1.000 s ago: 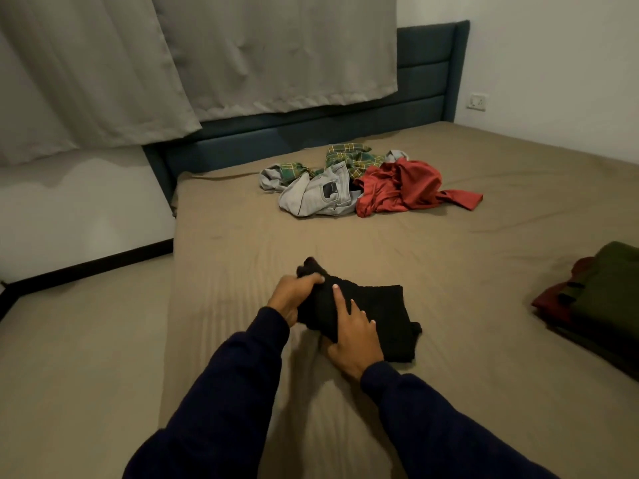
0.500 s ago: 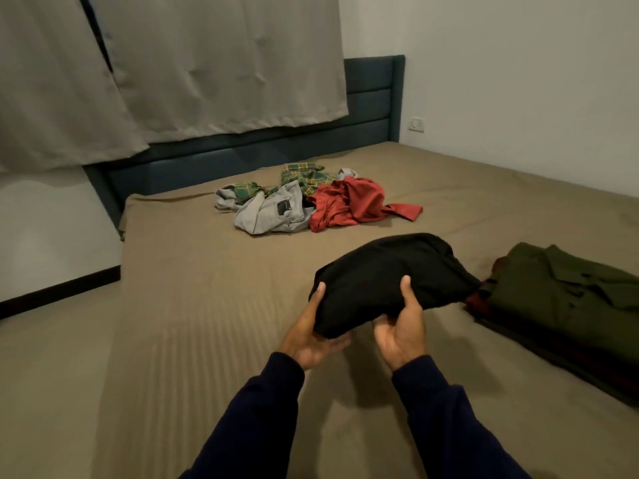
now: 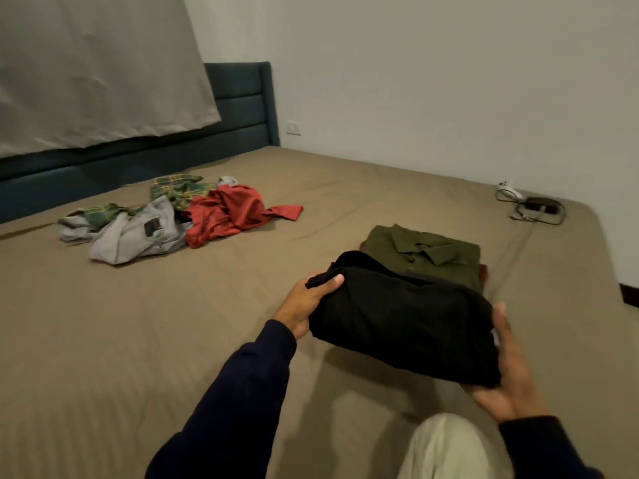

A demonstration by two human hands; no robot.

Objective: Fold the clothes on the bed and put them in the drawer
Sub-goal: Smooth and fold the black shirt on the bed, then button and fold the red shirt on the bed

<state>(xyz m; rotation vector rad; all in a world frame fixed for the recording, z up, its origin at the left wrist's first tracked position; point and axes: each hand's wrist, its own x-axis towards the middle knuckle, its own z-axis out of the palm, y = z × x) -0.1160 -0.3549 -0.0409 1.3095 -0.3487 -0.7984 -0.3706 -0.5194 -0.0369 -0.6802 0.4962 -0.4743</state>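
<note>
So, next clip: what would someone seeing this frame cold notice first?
Most likely the folded black garment held above the bed in the right foreground, the left hand gripping one end and the right hand cradling the other. Just behind it lies a folded olive shirt on a stack. Farther left, near the headboard, sits an unfolded heap with a red garment and a grey one.

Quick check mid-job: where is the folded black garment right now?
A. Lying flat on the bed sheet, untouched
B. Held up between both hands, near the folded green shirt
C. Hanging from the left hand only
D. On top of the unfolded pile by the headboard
B: the folded black garment is gripped at its ends by the left hand and right hand, lifted clear of the bed beside the folded green shirt.
</note>
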